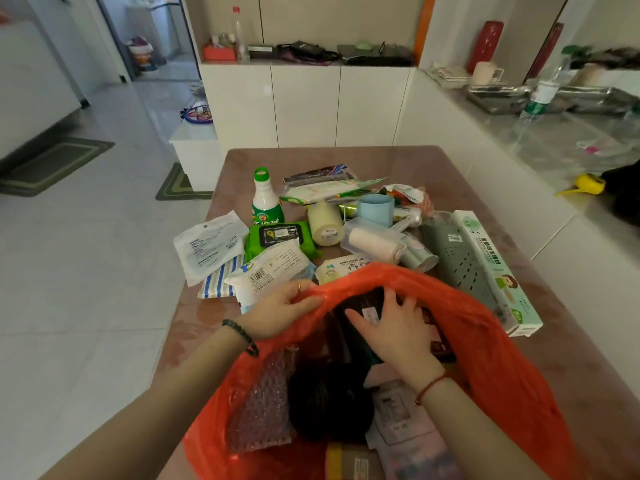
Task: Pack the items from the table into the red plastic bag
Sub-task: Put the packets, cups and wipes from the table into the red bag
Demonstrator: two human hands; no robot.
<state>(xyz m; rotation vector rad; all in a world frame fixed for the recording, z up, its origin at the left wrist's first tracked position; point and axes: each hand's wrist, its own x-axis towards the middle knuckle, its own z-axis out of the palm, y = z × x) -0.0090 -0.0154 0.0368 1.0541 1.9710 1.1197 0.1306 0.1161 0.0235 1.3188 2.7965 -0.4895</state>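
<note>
The red plastic bag (485, 327) lies open on the near end of the table (398, 161). My left hand (277, 311) grips the bag's left rim and holds it up. Inside the bag my right hand (394, 329) rests on a dark package (360, 306) with a white label, fingers spread over it. Other things in the bag include a bubble-wrap pouch (259, 407) and a black round object (325, 403). Beyond the bag, loose items lie on the table: a green-capped bottle (265, 199), a green wipes pack (277, 237), a white packet (270, 268), a lint roller (374, 242).
A long green-and-white box (495, 268) and a grey perforated holder (457, 254) lie along the table's right side. A blue cup (375, 209) and cream roll (323, 223) sit mid-table. White cabinets stand behind; a counter with bottles runs along the right.
</note>
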